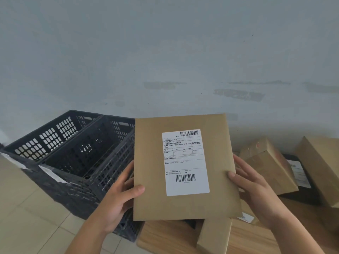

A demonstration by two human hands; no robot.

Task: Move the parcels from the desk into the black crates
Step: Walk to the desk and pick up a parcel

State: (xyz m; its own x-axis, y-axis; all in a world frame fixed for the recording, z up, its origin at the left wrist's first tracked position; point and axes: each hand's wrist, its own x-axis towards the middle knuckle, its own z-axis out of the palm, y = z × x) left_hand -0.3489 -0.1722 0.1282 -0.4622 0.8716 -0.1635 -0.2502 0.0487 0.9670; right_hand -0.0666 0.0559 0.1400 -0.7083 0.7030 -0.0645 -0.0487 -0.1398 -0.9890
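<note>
A person holds one flat brown parcel (185, 167) up in the air with both hands; its face is turned up, with one white label (185, 162) on it, and the label has two barcodes; the left hand (117, 198) grips the parcel's left edge, thumb on the front and fingers curled behind; the right hand (256, 187) grips the right edge the same way, thumb on the front near the label, fingers behind; the parcel is above the left end of the wooden desk (165, 235) and partly in front of the crates.

Two black crates (77, 153) stand on the tiled floor (27, 217) just beside the desk's left edge; they touch side by side; both have holes in their walls; I can see nothing inside them, though the parcel hides part of the nearer one; a strip of white tape (53, 174) is stuck on the nearer rim.

More parcels lie on the desk; I count four brown boxes; one small box (214, 235) is by the front edge, below the held parcel; one tilted box (269, 167) leans toward the back right; one big box (321, 169) is at the right edge; one dark parcel (300, 178) with a label lies between those two.
</note>
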